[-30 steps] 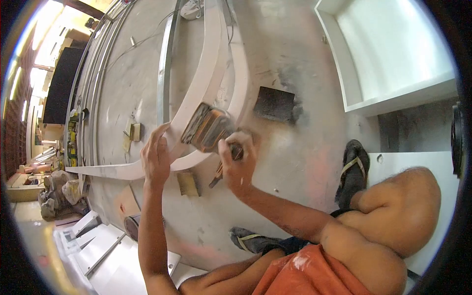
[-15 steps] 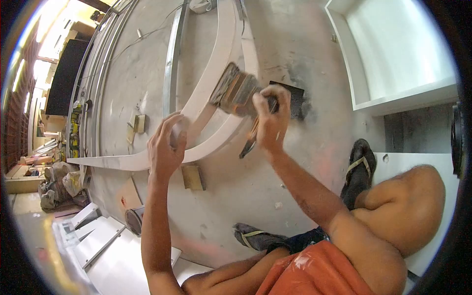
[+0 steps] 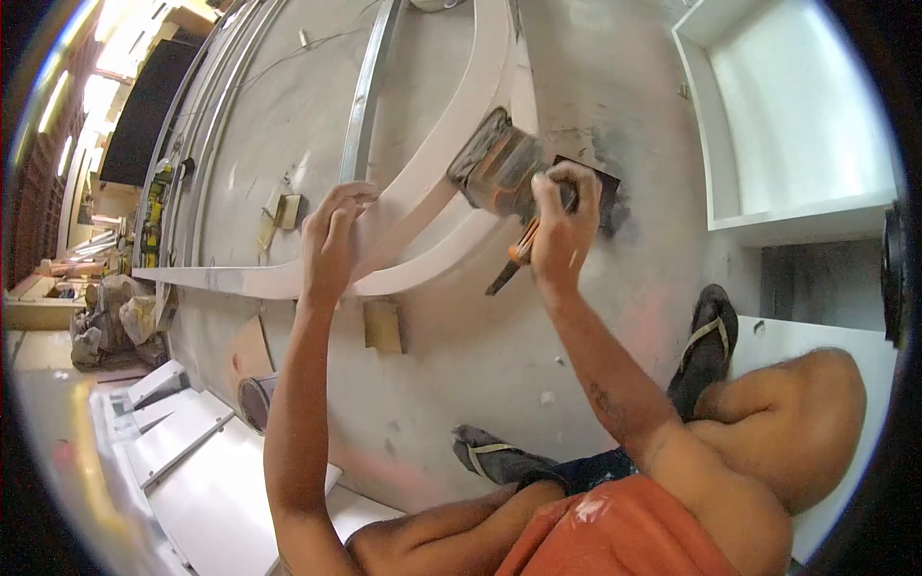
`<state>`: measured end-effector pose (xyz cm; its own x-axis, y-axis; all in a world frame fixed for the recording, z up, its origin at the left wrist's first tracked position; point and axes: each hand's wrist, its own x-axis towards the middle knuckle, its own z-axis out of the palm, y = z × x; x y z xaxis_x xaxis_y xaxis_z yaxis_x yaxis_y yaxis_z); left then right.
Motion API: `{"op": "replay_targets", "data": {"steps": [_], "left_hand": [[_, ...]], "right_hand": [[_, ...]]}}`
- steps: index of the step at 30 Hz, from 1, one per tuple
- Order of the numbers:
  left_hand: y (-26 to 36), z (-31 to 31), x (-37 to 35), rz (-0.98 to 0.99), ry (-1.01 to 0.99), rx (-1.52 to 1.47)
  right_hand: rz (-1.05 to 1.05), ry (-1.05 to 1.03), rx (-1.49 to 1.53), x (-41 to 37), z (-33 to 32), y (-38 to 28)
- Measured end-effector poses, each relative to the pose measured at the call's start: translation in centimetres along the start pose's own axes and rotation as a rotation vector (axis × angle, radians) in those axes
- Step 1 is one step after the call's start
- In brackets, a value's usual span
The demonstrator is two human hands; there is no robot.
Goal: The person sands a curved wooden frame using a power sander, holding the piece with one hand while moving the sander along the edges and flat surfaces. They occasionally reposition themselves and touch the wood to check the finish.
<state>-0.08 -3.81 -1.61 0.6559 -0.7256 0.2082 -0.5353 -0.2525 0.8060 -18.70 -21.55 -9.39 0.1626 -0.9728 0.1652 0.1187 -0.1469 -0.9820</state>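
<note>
My right hand (image 3: 567, 216) is closed around the rear of a dusty orange-and-black electric sander (image 3: 504, 168). The sander's flat, dust-coated pad end lies against the edge of a curved white piece (image 3: 423, 168), though exact contact is hard to see. Farther along the same curve, my left hand (image 3: 334, 235) curls over the white piece with bent fingers; its thumb is mostly hidden. Below that hand, a small brown block (image 3: 384, 324) stands by the lower white strip (image 3: 423, 274). Beneath the sander side is a black square (image 3: 600, 192) on the dusty floor.
A straight metal bar (image 3: 373, 86) runs up behind the curve. Another small block (image 3: 288, 211) stands left of it. A white open box (image 3: 720, 115) is at upper right, white panels (image 3: 192, 432) at lower left. My sandalled feet (image 3: 706, 336) rest on the floor.
The view has shifted, so the curved piece appears farther right. The sander has tilted slightly in my right hand. My left hand's fingers now reach farther over the white piece.
</note>
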Motion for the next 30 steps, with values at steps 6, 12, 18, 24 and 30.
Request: {"op": "replay_targets", "data": {"steps": [6, 12, 18, 24, 30], "left_hand": [[-0.5, -0.4, 0.9, -0.279, -0.004, -0.222], [-1.7, -1.2, 1.1, -0.260, -0.064, -0.248], [-1.3, -1.4, 1.0, -0.284, -0.056, -0.251], [-0.4, -1.8, 1.4, -0.341, -0.115, -0.408], [-0.5, -2.5, 1.1, -0.387, -0.102, -0.495]], "right_hand": [[-0.016, -0.017, 0.026, -8.8, 1.5, -2.4], [-0.127, 0.014, -0.020, -14.1, 2.9, -2.2], [-0.043, -0.009, 0.044, -10.0, 1.9, -2.0], [-0.049, 0.008, 0.002, -13.8, 3.2, -2.0], [-0.146, -0.012, -0.044, -13.2, 2.6, -0.6]]}}
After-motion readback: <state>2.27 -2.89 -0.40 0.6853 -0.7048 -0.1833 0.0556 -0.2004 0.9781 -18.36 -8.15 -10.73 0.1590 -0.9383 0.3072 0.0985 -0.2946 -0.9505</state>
